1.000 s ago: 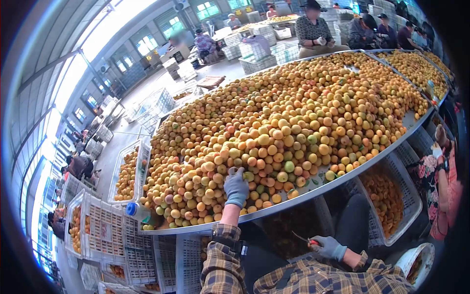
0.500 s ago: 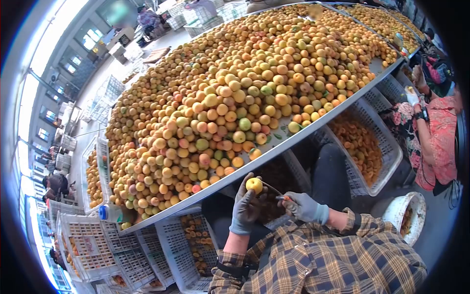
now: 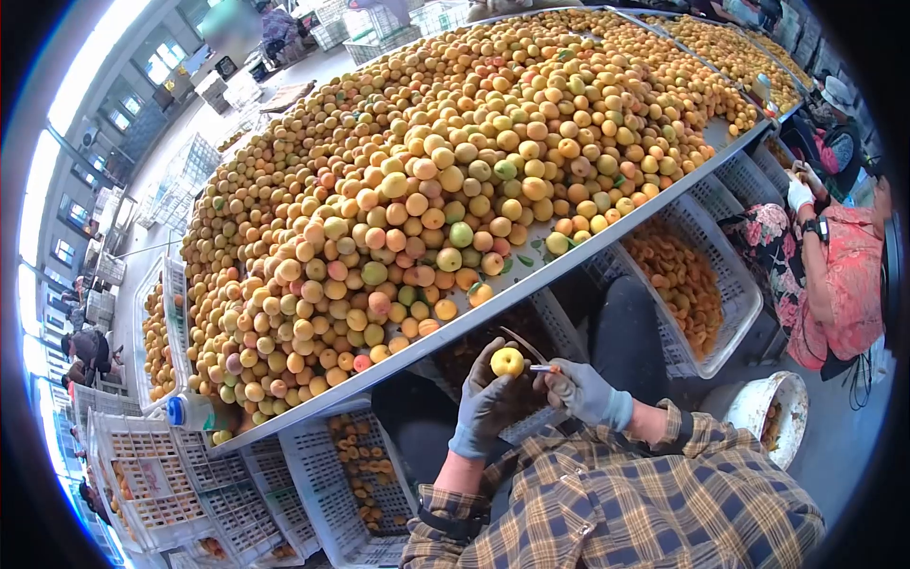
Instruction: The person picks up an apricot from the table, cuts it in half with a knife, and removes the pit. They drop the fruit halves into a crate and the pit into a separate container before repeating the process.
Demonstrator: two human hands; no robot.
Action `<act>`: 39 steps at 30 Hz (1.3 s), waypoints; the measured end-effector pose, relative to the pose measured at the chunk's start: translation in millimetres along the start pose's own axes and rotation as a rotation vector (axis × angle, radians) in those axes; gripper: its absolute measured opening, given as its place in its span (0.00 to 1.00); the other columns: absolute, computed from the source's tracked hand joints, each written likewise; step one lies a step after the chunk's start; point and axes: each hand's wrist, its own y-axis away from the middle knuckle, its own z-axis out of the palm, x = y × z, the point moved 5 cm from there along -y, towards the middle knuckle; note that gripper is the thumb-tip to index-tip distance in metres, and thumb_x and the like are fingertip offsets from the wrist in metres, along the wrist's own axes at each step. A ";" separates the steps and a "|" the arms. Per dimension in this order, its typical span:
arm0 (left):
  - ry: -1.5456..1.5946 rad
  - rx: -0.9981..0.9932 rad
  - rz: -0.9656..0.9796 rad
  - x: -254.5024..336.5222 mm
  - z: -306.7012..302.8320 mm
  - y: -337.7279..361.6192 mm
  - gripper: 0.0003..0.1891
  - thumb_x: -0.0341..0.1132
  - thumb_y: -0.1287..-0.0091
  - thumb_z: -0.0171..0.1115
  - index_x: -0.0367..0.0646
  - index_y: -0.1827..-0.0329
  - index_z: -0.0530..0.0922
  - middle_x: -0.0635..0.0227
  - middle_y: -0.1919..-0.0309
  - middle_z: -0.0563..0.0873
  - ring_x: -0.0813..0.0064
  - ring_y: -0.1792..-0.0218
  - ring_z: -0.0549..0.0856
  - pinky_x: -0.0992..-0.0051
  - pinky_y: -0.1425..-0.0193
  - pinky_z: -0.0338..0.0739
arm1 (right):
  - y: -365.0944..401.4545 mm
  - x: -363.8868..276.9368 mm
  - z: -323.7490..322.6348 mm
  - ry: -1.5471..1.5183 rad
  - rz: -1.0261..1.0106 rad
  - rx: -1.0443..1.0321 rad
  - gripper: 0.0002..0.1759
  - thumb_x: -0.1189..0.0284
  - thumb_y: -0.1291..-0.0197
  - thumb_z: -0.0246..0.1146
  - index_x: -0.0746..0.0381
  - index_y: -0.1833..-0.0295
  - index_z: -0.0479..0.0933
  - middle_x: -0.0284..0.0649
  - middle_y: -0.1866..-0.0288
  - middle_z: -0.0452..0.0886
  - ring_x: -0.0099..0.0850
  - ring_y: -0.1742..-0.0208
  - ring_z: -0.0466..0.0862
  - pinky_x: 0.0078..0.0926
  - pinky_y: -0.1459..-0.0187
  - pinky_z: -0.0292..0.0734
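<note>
In the head view, my left hand (image 3: 479, 403) wears a grey glove with dark stains and grips a yellow apricot (image 3: 507, 361) at its fingertips. My right hand (image 3: 591, 394), gloved in grey too, is closed around the red-and-white handle of a small thin-bladed knife (image 3: 543, 369). The knife lies right at the fruit's right side, and a thin curved strip shows just above the fruit. Both hands are over my lap, beyond the table's near edge. Under them, partly hidden, is a dark crate (image 3: 483, 356).
A huge heap of apricots (image 3: 417, 199) covers the metal-edged table (image 3: 379, 377). Crates of cut apricots stand to my left (image 3: 318, 455) and right (image 3: 744, 284). A white bucket (image 3: 794, 389) is at the right, near a seated person in red floral clothing (image 3: 844, 284). A blue-capped jar (image 3: 190, 412) stands left.
My right hand has brought the knife closer to the apricot; less of the blade shows. The apricot has turned in my left fingers. The whole view has shifted slightly.
</note>
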 end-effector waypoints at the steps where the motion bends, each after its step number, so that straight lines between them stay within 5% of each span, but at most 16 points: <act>1: 0.004 -0.003 -0.011 -1.8 1.1 0.2 0.29 0.23 0.39 0.63 0.41 0.34 0.66 0.60 0.41 0.74 0.65 0.42 0.77 0.67 0.38 0.75 | -1.1 -3.0 -0.5 -0.053 0.015 -0.013 0.16 0.60 0.30 0.53 0.64 0.58 0.74 0.30 0.77 0.72 0.15 0.74 0.71 0.17 0.71 0.69; 6: -0.112 -0.090 -0.032 -12.0 13.8 3.1 0.28 0.27 0.36 0.62 0.40 0.33 0.64 0.62 0.41 0.74 0.67 0.43 0.77 0.69 0.38 0.74 | -4.7 7.2 -1.3 0.036 -0.050 0.006 0.18 0.58 0.30 0.53 0.64 0.55 0.73 0.35 0.78 0.73 0.21 0.76 0.73 0.21 0.71 0.70; 11: -0.095 -0.034 -0.046 -26.6 0.3 1.1 0.27 0.32 0.33 0.60 0.39 0.33 0.64 0.62 0.41 0.74 0.69 0.44 0.78 0.69 0.40 0.76 | -3.1 12.0 -5.0 0.592 -0.171 0.107 0.21 0.54 0.31 0.49 0.62 0.58 0.71 0.56 0.72 0.77 0.53 0.70 0.79 0.43 0.71 0.72; 14: -0.136 -0.003 -0.066 -34.1 -14.2 0.2 0.26 0.34 0.32 0.59 0.39 0.33 0.64 0.62 0.42 0.75 0.70 0.45 0.78 0.69 0.40 0.76 | -0.1 20.2 -3.9 0.697 -0.072 0.109 0.21 0.53 0.31 0.48 0.62 0.59 0.70 0.57 0.71 0.78 0.57 0.69 0.77 0.49 0.71 0.70; 18: -0.186 0.039 -0.101 -40.5 -28.8 3.3 0.24 0.34 0.31 0.58 0.37 0.34 0.66 0.63 0.45 0.77 0.72 0.47 0.79 0.71 0.39 0.75 | -2.1 33.9 0.5 0.725 -0.053 0.095 0.21 0.52 0.31 0.49 0.61 0.57 0.69 0.57 0.73 0.77 0.57 0.71 0.77 0.50 0.72 0.69; 23: -0.404 0.141 0.056 -53.4 -69.5 -3.8 0.19 0.33 0.31 0.58 0.35 0.40 0.70 0.66 0.51 0.80 0.78 0.53 0.79 0.78 0.46 0.75 | -15.3 54.4 10.0 0.637 -0.084 0.150 0.14 0.63 0.32 0.54 0.64 0.61 0.71 0.58 0.72 0.75 0.58 0.69 0.74 0.40 0.71 0.70; 26: -0.562 0.196 0.152 -48.3 -78.4 -2.7 0.16 0.33 0.32 0.59 0.36 0.45 0.73 0.69 0.57 0.81 0.82 0.59 0.78 0.82 0.54 0.75 | -31.3 87.3 17.1 0.335 -0.106 0.170 0.17 0.60 0.31 0.54 0.64 0.63 0.72 0.32 0.77 0.72 0.29 0.80 0.70 0.27 0.74 0.68; 27: -0.562 0.211 0.145 -47.1 -79.5 -2.5 0.16 0.34 0.32 0.60 0.36 0.45 0.74 0.70 0.57 0.81 0.83 0.60 0.78 0.82 0.54 0.74 | -31.7 81.8 20.8 0.073 0.252 0.102 0.17 0.58 0.31 0.53 0.61 0.64 0.72 0.23 0.77 0.66 0.15 0.79 0.65 0.20 0.77 0.63; 28: -0.563 0.226 0.137 -44.5 -79.3 -1.2 0.16 0.35 0.32 0.61 0.36 0.46 0.74 0.70 0.58 0.81 0.83 0.61 0.77 0.83 0.54 0.74 | -31.0 74.8 23.8 -0.010 0.390 0.086 0.17 0.56 0.31 0.54 0.59 0.64 0.72 0.21 0.77 0.64 0.13 0.79 0.61 0.16 0.78 0.58; 31: -0.556 0.229 0.115 -41.6 -79.2 -1.4 0.17 0.36 0.33 0.62 0.36 0.46 0.74 0.71 0.58 0.80 0.83 0.62 0.77 0.82 0.55 0.74 | -36.5 85.1 19.2 0.087 0.199 0.115 0.16 0.56 0.32 0.55 0.59 0.63 0.72 0.30 0.79 0.71 0.22 0.81 0.70 0.22 0.78 0.64; 33: -0.606 0.202 0.108 -42.9 -79.9 -3.8 0.16 0.36 0.32 0.61 0.36 0.46 0.74 0.70 0.58 0.81 0.83 0.61 0.78 0.81 0.57 0.75 | -31.9 71.3 11.1 0.714 -0.014 0.084 0.16 0.59 0.34 0.55 0.62 0.61 0.74 0.50 0.71 0.81 0.44 0.70 0.83 0.39 0.68 0.73; 37: -0.555 0.163 0.016 -43.5 -67.0 -6.7 0.16 0.36 0.32 0.59 0.36 0.47 0.74 0.67 0.57 0.82 0.80 0.59 0.80 0.81 0.56 0.77 | -28.8 59.6 -0.8 1.078 -0.111 0.039 0.14 0.57 0.37 0.55 0.57 0.62 0.69 0.47 0.75 0.80 0.50 0.73 0.81 0.47 0.71 0.75; 39: -0.244 0.276 -0.157 -48.8 -59.6 -2.5 0.15 0.36 0.31 0.58 0.36 0.46 0.73 0.62 0.53 0.81 0.71 0.52 0.80 0.71 0.43 0.75 | -33.9 57.3 -4.0 1.071 -0.223 0.122 0.14 0.57 0.36 0.55 0.57 0.62 0.69 0.47 0.76 0.80 0.49 0.73 0.81 0.47 0.71 0.75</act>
